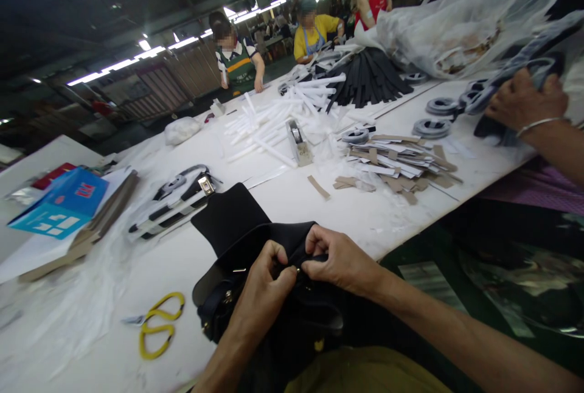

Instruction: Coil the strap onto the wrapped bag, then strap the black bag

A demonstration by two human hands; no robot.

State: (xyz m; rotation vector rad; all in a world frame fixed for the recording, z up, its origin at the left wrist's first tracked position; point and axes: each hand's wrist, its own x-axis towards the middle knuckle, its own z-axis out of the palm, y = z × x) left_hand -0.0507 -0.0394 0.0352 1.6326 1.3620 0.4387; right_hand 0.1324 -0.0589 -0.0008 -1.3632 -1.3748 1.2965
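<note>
A black bag (246, 241) with its flap folded back lies at the near edge of the table, partly over my lap. Small gold-coloured metal fittings show on it. My left hand (269, 283) pinches the bag's upper edge near a small metal piece. Just to the right, my right hand (340, 259) is closed on the same black edge, thumb against fingers. What lies between the fingertips is partly hidden. Yellow-handled scissors (159, 326) rest on the table left of the bag.
Across the white table (214, 198) are a checkered strap (173, 210), a tape dispenser (299, 143), white tubes (274, 119), paper strips (406, 165) and black strips (365, 76). A blue box (68, 198) stands left. Another person's hand (524, 101) is at the right; other people stand behind.
</note>
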